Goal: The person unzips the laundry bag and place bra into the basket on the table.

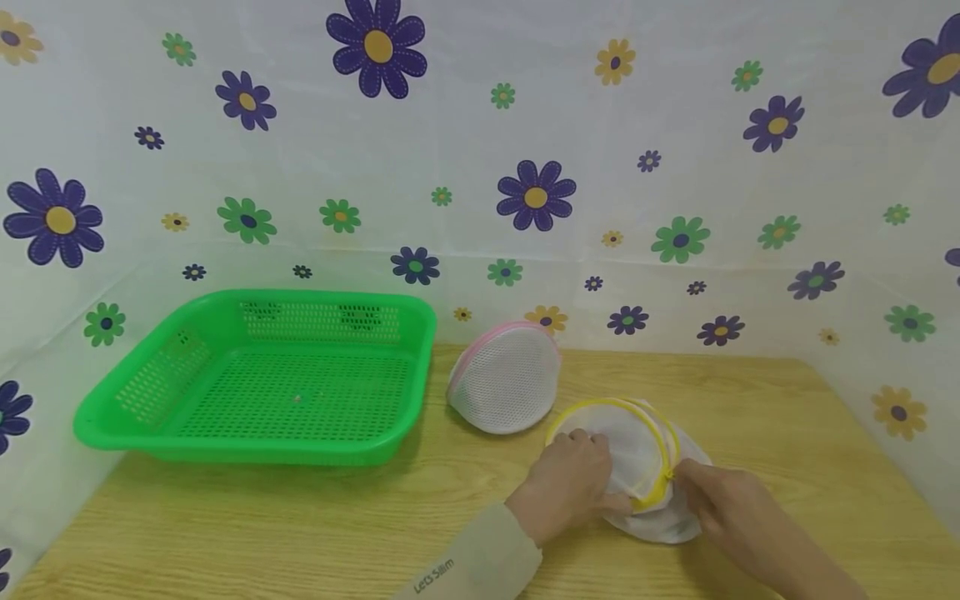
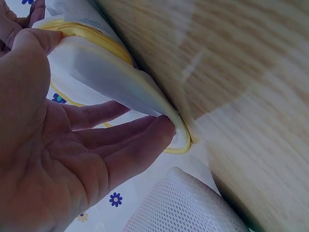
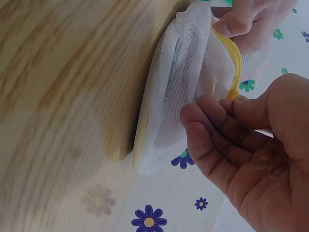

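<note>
A white mesh laundry bag (image 1: 628, 442) with yellow trim is in both hands, low over the wooden table. My left hand (image 1: 572, 477) grips it from the near left side, thumb on the yellow zipper (image 2: 91, 35) and fingers against the far trim. At the right end of that zipper, my right hand (image 1: 738, 512) pinches the yellow zipper pull (image 3: 233, 94) between thumb and forefinger. The other right fingers curl loosely beside the mesh. Just behind and left stands a second white mesh laundry bag (image 1: 512, 382), domed, with pink trim; its mesh (image 2: 181, 208) also shows in the left wrist view.
A large green plastic basket (image 1: 262, 452) with perforated walls stands on the left, holding a tiny pale speck on its floor. The wood-grain table (image 1: 315, 533) runs back to a white flowered sheet (image 1: 450, 125) that rises behind and at both sides.
</note>
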{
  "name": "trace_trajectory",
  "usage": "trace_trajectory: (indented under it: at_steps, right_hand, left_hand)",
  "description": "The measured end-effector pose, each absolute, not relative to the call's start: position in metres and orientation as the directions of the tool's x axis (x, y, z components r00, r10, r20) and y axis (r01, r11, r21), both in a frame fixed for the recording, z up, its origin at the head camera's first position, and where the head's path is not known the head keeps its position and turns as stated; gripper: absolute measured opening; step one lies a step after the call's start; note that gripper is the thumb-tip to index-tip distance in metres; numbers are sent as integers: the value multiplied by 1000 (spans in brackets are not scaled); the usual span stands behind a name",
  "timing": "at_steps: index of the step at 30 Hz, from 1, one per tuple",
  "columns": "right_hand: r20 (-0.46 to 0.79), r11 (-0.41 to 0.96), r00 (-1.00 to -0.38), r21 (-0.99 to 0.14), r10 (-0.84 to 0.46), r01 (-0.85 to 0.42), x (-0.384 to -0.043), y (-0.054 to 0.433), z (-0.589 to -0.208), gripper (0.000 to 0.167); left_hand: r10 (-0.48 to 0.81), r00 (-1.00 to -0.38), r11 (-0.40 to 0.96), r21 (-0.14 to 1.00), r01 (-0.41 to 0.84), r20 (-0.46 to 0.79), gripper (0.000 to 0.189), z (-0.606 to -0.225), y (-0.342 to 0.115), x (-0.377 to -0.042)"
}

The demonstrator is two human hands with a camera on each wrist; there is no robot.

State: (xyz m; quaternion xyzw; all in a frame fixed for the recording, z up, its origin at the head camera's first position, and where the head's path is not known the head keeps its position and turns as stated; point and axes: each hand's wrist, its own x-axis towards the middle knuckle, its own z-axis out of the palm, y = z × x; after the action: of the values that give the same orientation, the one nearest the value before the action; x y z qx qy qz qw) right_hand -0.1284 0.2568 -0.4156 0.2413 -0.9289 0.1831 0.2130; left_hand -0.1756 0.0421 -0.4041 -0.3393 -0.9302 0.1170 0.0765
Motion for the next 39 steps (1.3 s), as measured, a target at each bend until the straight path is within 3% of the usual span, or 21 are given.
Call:
trace_trajectory:
  at_steps: [5, 21, 39]
  right_hand:
    - [496, 803, -777, -232, -387, -548, -128, 257, -416, 38]
    - [363, 801, -849, -326, -384, -502, -124, 257, -415, 35]
    - [453, 761, -778, -278, -435, -587, -125, 258, -420, 36]
  left_hand:
    - [639, -768, 751, -250, 611, 45, 57, -403, 43, -176]
    - [644, -764, 748, -240, 619, 37, 61, -402, 43, -177]
    - [635, -771, 760, -213, 614, 47, 56, -398, 44, -177]
